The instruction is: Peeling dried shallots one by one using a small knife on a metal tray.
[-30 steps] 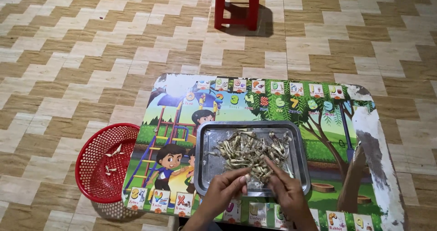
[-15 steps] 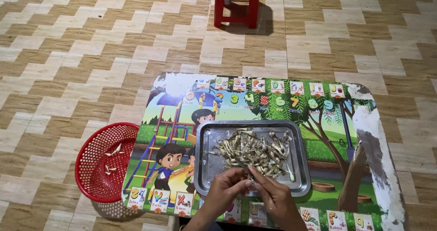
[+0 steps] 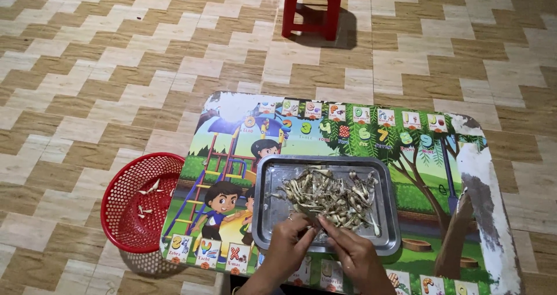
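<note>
light: bright, even; shadows: soft beside stool (image 3: pixel 311 7); focus: mild blur

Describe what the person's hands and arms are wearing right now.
Both the left hand and the right hand are bare, with no gloves. A thin ring shows on a left finger. No sleeves reach the forearms in view, and there is no watch or bracelet.

A tray (image 3: pixel 268 213) of small dried pieces (image 3: pixel 328 195) sits at frame centre on the surface (image 3: pixel 476 173); a basket (image 3: pixel 119 190) lies lower left, a stool (image 3: pixel 311 7) at top.
</note>
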